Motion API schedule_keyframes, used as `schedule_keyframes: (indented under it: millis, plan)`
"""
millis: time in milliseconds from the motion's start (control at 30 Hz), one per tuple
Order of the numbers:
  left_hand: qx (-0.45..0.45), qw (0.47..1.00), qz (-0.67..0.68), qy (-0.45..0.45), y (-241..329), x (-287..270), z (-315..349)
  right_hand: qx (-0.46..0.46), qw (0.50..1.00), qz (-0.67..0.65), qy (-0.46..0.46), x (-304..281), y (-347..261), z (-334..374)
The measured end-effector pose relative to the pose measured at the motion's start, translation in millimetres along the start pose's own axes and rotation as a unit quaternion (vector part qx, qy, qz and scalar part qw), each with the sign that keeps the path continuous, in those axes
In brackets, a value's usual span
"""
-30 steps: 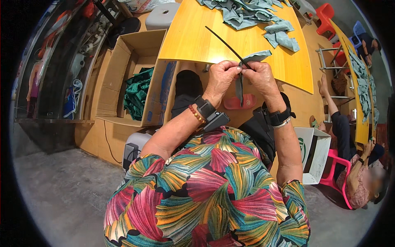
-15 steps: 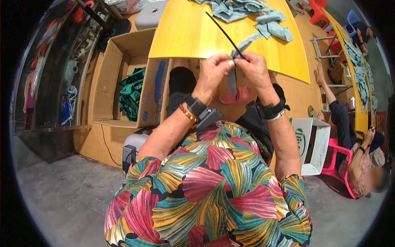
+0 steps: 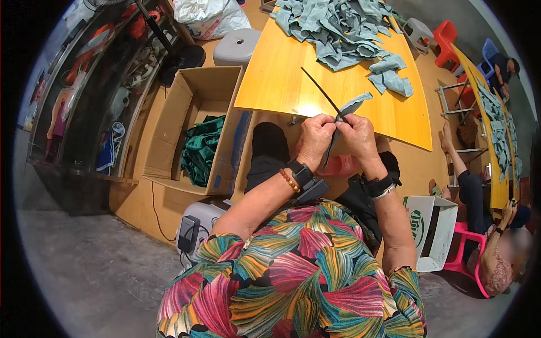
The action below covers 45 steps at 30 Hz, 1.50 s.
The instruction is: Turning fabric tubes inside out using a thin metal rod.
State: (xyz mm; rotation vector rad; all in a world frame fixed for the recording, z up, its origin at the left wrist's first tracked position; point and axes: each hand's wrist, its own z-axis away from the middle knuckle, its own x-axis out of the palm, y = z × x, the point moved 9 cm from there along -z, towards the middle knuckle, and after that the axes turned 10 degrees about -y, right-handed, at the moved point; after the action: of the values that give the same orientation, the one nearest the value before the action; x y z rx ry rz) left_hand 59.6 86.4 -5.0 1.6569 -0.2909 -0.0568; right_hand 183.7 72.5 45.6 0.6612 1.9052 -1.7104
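Both my hands are up at the near edge of the yellow table (image 3: pixel 282 84), close together with pinched fingers. Between them is a narrow grey-green fabric strip (image 3: pixel 356 103), its pale end sticking out past my right hand (image 3: pixel 359 138). A thin black rod-like strip (image 3: pixel 319 88) slants up and left from the same pinch point. My left hand (image 3: pixel 316 138) grips the fabric from the other side, and a dark tail of it hangs below the fingers. Exactly how the black strip meets the fabric is hidden by the fingertips.
Grey-green fabric pieces (image 3: pixel 338 34) lie heaped on the table's far part. To the left stands a cardboard box (image 3: pixel 163 152) with dark green cloth (image 3: pixel 202 149) inside. A white box (image 3: pixel 444 236) is at right, near a person on a pink chair (image 3: pixel 463 248).
The view has shifted, so the table and hands sit lower and further right, with more of the fabric heap showing. Both hands still pinch the strip; less of its hanging tail shows.
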Motion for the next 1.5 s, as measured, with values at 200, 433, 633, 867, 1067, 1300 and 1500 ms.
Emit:
schedule_keyframes:
  millis: [200,433,633,867,1067,1300,1500]
  plan:
    - [-0.041,0.997,0.065,0.001,-10.3,1.2,-14.8,-0.084,0.964,0.244,0.069,2.7,-25.3,2.8]
    - [-0.240,0.869,0.394,-0.181,-40.5,36.9,-6.9,-0.036,0.990,0.136,0.017,1.1,10.9,-6.1]
    - [-0.216,0.868,0.380,-0.235,-25.2,33.7,-0.2,0.075,0.818,-0.544,-0.171,31.0,9.9,16.1]
    - [-0.171,0.928,0.288,-0.165,-30.9,12.7,-7.4,0.133,0.841,-0.513,-0.106,29.8,4.0,15.5]
    - [-0.146,0.948,0.245,-0.142,-9.6,19.7,-5.4,0.140,0.880,-0.441,-0.105,29.5,26.7,5.0]
    - [-0.135,0.952,0.257,-0.103,-22.4,10.1,-7.3,0.112,0.887,-0.441,-0.079,22.7,32.2,6.2]
    - [-0.197,0.933,0.284,-0.098,-29.0,10.0,0.4,0.004,0.999,-0.004,0.049,-2.5,-5.6,4.9]
